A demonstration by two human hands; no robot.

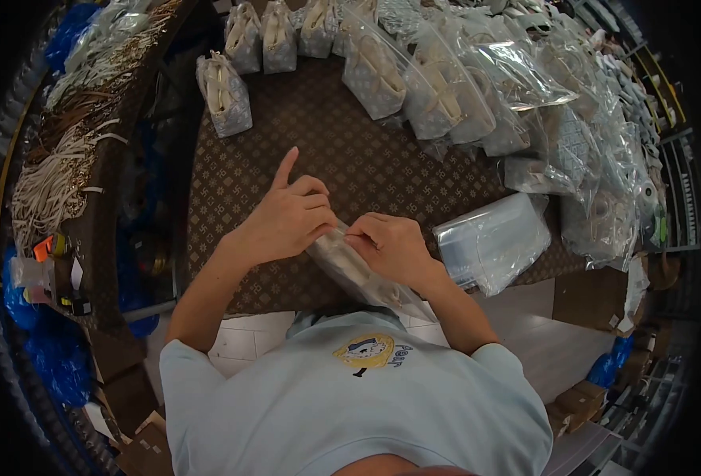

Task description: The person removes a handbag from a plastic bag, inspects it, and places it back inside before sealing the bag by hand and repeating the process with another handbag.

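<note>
A clear plastic bag [349, 268] with a pale item inside lies slantwise at the table's front edge, close to my body. At its upper end my left hand [293, 216] pinches the plastic, index finger pointing up and away while the others curl in. Just beside it, my right hand [391, 247] is closed on the bag's edge, thumb and fingers pressed together. What is inside the bag is partly hidden by my right hand and forearm. To the right of my right hand lies a stack of flat clear plastic bags [489, 238].
Pale patterned handbags [225, 97] stand along the back of the brown patterned table [287, 119]. Bagged handbags [437, 91] crowd the back right. On the left, a shelf holds piles of straps [53, 178]. Cardboard boxes [592, 297] stand at lower right.
</note>
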